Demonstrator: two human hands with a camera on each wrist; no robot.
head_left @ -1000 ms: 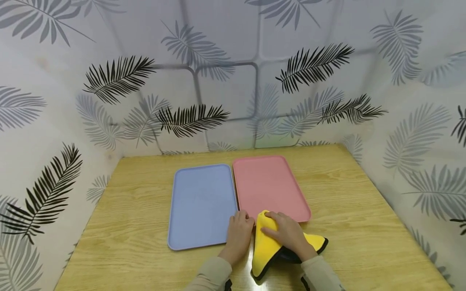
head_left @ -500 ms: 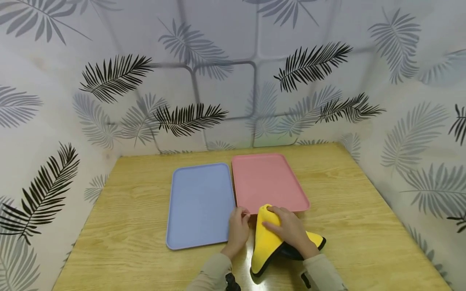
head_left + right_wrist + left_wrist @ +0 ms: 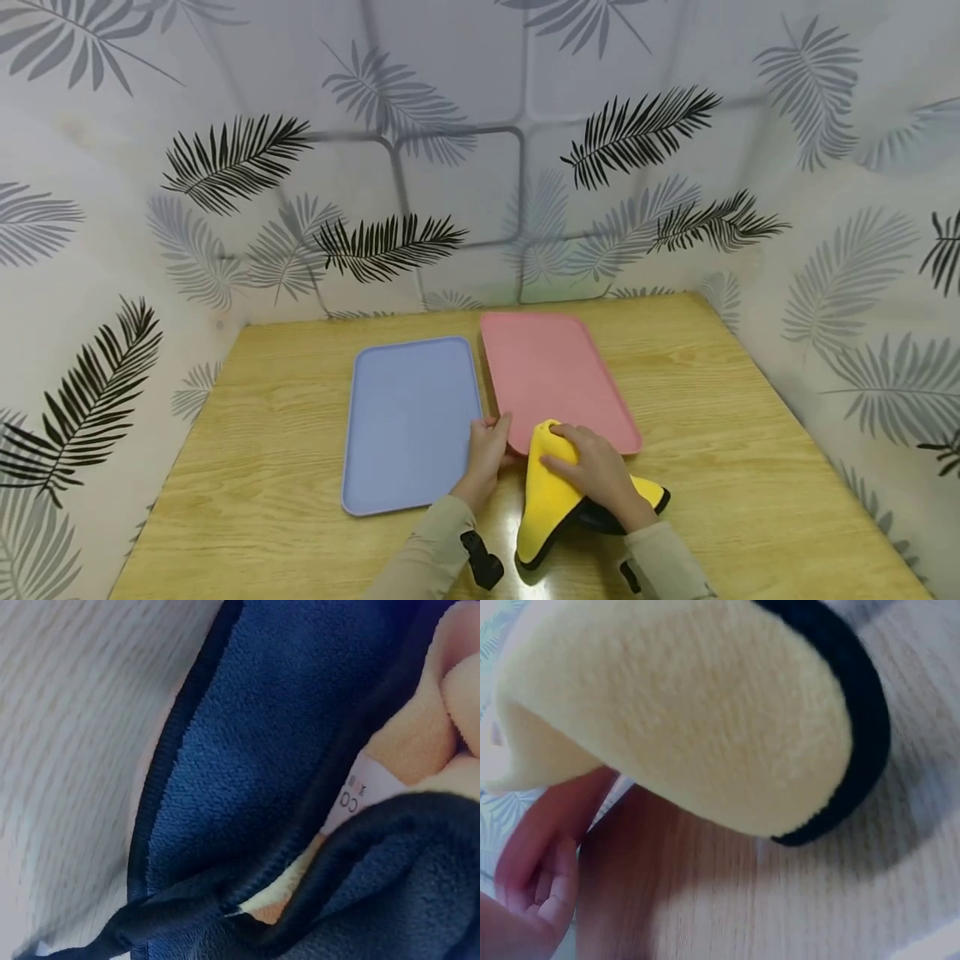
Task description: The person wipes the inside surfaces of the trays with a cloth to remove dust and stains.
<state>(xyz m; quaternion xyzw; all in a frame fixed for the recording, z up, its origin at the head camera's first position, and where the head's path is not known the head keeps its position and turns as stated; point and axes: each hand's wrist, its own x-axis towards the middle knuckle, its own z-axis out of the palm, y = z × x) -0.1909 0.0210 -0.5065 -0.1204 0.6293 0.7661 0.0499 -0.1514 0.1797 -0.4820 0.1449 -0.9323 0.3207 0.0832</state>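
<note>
So, L fingers [image 3: 500,431] clamped on pink tray [image 3: 553,375], palm-down R fingers [image 3: 583,445] round yel. cloth [image 3: 545,500]

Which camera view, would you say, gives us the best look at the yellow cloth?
The head view: it shows most of the cloth at once, though the right hand covers part. The left wrist view shows one yellow section with dark edging; the right wrist view, dark blue folds and a label.

two trays [image 3: 412,425] [image 3: 558,375], one cloth [image 3: 543,517], two hands [image 3: 486,454] [image 3: 598,471], one table [image 3: 247,450]
</note>
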